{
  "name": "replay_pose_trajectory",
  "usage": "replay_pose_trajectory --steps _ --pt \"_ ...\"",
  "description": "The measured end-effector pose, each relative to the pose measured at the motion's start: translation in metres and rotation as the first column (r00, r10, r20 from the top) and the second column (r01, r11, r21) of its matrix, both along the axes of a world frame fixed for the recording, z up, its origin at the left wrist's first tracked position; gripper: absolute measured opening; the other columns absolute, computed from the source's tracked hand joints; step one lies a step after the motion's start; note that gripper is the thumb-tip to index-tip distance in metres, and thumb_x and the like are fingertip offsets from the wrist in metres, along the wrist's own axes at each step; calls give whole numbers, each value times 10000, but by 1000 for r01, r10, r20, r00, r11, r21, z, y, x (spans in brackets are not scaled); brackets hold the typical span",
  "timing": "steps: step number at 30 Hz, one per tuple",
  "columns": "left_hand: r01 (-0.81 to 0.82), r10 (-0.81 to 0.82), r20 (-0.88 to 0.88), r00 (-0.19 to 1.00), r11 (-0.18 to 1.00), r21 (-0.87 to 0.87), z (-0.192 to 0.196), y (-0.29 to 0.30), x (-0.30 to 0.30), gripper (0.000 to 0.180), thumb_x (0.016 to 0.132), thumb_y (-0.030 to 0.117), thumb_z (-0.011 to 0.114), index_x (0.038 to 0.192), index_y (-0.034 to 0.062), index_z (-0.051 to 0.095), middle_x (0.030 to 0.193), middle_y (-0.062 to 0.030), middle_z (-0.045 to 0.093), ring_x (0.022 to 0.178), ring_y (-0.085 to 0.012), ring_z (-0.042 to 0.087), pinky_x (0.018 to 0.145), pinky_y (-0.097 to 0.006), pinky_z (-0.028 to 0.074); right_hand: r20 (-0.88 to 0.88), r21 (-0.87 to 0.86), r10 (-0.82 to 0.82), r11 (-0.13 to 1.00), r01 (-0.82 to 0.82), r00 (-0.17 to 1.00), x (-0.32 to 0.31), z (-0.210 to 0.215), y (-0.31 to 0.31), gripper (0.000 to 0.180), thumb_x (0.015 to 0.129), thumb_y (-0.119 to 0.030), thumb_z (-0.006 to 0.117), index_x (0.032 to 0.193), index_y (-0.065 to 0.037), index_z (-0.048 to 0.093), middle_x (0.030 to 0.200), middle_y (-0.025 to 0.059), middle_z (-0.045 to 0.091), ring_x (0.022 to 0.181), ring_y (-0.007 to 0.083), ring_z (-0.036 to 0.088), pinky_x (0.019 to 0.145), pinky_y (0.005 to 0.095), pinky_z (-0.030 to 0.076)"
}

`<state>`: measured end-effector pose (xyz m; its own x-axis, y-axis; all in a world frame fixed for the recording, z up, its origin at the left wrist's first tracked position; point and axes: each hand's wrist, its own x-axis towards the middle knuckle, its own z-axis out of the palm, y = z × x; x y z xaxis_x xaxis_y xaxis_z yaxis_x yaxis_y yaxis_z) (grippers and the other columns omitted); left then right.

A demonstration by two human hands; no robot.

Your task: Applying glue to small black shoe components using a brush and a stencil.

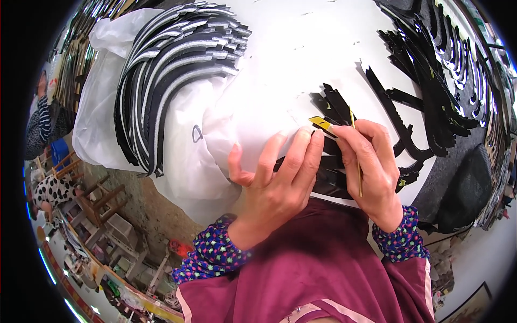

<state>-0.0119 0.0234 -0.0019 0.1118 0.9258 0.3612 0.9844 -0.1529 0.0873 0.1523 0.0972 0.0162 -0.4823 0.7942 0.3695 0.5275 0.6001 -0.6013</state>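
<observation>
My left hand (277,177) lies flat on a small pile of black cut pieces (329,177) on the white table sheet (291,59), fingers spread and pressing down. My right hand (369,161) pinches a thin yellow stick (356,156) that runs down across its palm. Its fingertips sit at a small black piece with a yellow label (320,123) on top of the pile. More black strips (334,102) fan out just beyond the fingers.
A big stack of curved black-and-grey pieces (172,70) rests on white plastic at the left. Long toothed black strips (425,86) crowd the right side. Wooden stools (99,204) and a seated person (51,191) are at the lower left.
</observation>
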Motion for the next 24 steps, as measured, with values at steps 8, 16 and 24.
replay_pose_trajectory --steps 8,16,24 --pt "27 -24 52 998 998 -48 2 0 -1 356 900 246 592 1241 218 689 1322 106 604 1153 -128 520 1101 -560 173 25 10 -11 1000 11 1000 -1 2 1 446 692 180 653 1122 63 654 1004 182 569 844 300 591 697 367 512" --pt "19 -20 -12 1000 999 -26 -1 2 1 267 900 220 562 1133 249 690 1371 138 605 1132 -117 506 1081 -474 209 -2 36 -24 999 24 1000 -3 -2 3 397 722 196 652 1097 66 671 987 158 562 755 241 594 612 330 505" --pt "6 -6 16 1000 1000 -27 -2 2 2 234 904 224 557 1087 262 699 1374 141 604 1127 -117 501 1078 -469 218 -3 -22 -32 999 32 999 -4 1 1 409 713 201 656 1097 62 673 985 159 558 752 237 591 610 326 505"
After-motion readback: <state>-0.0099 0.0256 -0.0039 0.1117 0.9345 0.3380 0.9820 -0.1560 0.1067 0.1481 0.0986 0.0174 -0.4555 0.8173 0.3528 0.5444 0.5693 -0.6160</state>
